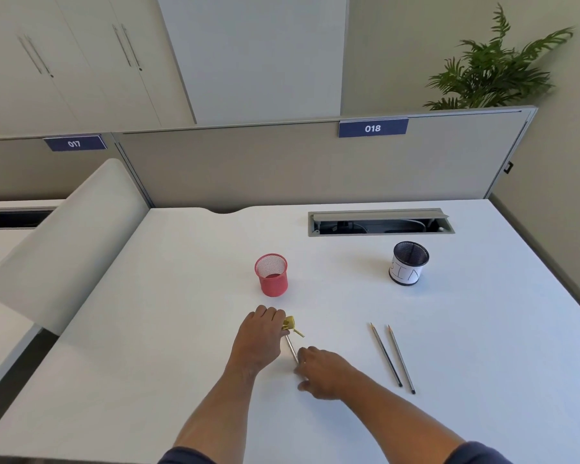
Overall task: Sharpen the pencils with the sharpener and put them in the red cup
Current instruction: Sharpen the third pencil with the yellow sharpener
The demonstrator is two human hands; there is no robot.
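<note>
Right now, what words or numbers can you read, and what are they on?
"018" on the blue sign on the desk divider.
"017" on the blue sign on the next desk's divider.
"BIN", handwritten and partly turned away, on the white paper around the black mesh cup.
Nothing else has readable writing.

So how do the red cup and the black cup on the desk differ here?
The red cup is bare red mesh; the black cup has a white paper wrap with handwriting. The red cup stands just beyond the left hand; the black cup sits far right, near the cable tray. Both are upright, open mesh holders.
</note>
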